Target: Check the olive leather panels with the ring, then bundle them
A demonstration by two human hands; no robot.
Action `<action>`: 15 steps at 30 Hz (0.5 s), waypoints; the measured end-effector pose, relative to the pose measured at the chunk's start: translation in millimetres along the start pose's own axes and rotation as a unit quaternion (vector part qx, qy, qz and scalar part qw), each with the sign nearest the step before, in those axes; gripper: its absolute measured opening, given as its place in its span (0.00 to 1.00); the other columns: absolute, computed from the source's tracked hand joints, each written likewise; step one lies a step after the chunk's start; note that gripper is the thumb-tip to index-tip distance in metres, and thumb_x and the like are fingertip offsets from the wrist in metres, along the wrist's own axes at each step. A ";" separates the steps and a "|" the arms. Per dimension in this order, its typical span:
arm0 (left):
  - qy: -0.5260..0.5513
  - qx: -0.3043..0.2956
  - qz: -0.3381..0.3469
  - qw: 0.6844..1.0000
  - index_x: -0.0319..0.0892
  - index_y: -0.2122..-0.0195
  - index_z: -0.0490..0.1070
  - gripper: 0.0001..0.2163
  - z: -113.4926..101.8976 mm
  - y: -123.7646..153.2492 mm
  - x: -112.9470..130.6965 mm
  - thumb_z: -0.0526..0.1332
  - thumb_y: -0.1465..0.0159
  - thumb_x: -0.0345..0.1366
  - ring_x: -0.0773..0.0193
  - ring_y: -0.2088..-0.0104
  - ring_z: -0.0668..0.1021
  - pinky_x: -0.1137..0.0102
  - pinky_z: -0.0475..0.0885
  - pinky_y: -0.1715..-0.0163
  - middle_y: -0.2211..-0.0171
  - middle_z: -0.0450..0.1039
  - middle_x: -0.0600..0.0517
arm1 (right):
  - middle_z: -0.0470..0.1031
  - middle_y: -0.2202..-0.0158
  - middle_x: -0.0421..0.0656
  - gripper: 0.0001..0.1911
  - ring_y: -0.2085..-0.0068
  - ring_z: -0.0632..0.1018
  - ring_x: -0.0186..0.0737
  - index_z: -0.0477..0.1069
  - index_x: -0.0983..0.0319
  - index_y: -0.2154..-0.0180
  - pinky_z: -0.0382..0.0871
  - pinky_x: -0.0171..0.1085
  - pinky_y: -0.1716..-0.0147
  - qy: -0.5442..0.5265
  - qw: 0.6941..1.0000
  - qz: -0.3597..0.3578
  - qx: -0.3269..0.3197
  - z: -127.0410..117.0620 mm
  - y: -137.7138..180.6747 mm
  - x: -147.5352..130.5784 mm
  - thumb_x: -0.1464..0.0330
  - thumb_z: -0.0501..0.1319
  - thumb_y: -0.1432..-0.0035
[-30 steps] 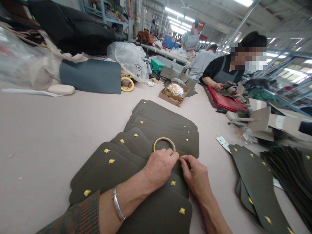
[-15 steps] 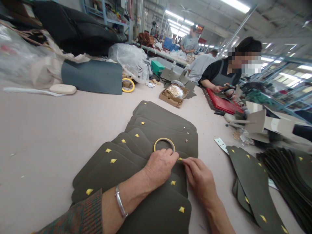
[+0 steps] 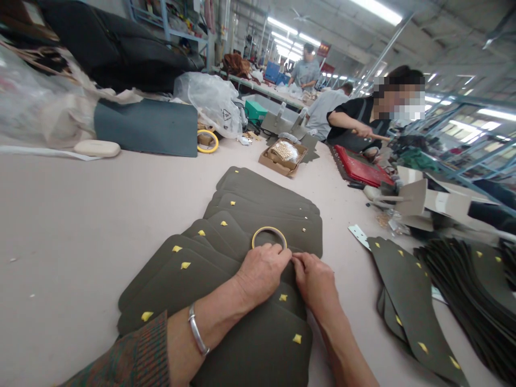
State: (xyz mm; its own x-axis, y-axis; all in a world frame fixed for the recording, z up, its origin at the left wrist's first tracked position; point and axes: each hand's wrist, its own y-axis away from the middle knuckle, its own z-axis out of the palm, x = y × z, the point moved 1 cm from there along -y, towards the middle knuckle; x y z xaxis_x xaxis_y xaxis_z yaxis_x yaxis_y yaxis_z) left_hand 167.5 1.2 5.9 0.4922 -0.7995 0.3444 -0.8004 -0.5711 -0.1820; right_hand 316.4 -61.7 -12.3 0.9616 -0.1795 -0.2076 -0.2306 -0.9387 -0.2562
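Several dark olive leather panels (image 3: 258, 209) lie fanned out in an overlapping row on the table, each dotted with small yellow tape squares (image 3: 185, 265). A thin yellow tape ring (image 3: 269, 237) rests on one panel. My left hand (image 3: 262, 271) lies knuckles up just below the ring, fingers curled down onto the panel. My right hand (image 3: 316, 279) sits beside it, its fingertips pinched together against the left hand's fingertips at the panel edge. What the fingers pinch is too small to make out.
More olive panels (image 3: 411, 301) and a dark stack (image 3: 471, 295) lie at right. A cardboard box of gold hardware (image 3: 282, 153), a yellow tape roll (image 3: 207, 141), a grey board (image 3: 149, 128) and plastic bags (image 3: 212, 99) stand farther back. A masked person works over a red mat (image 3: 360, 166).
My right hand has slid left and closed in against the left hand's fingertips. The person at the red mat has raised an arm holding a tool.
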 end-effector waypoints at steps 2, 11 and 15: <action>0.005 0.000 -0.002 1.000 0.42 0.61 0.67 0.07 -0.1 0.0 -0.6 0.51 0.35 0.27 0.59 0.62 0.74 0.66 0.73 0.62 0.64 0.71 0.50 | 0.80 0.67 0.44 0.09 0.66 0.79 0.42 0.76 0.62 0.65 0.68 0.37 0.64 0.000 0.999 0.039 0.010 1.4 2.3 -2.7 0.70 0.57 0.38; 0.012 0.008 -0.016 1.000 0.42 0.61 0.68 0.08 -0.8 -1.4 -3.5 0.50 0.34 0.28 0.60 0.62 0.75 0.67 0.73 0.61 0.63 0.72 0.50 | 0.78 0.68 0.46 0.15 0.68 0.78 0.41 0.76 0.62 0.58 0.66 0.36 0.67 0.070 0.997 -0.006 0.036 -0.5 26.0 0.2 0.69 0.51 0.35; 0.024 0.027 -0.014 0.999 0.42 0.60 0.67 0.07 -3.5 -0.7 -3.0 0.50 0.33 0.29 0.60 0.62 0.76 0.68 0.73 0.61 0.64 0.72 0.51 | 0.79 0.65 0.45 0.13 0.65 0.79 0.39 0.75 0.62 0.59 0.67 0.35 0.63 -0.021 0.999 -0.003 0.042 -7.0 21.9 7.9 0.66 0.53 0.36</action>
State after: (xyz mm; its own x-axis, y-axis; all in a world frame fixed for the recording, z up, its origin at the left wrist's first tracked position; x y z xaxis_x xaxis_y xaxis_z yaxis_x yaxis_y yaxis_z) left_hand 165.4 4.7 8.2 0.4967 -0.7735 0.3936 -0.7658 -0.6040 -0.2208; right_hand 320.0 -85.7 -13.0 0.9561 -0.1597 -0.2455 -0.2383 -0.9116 -0.3350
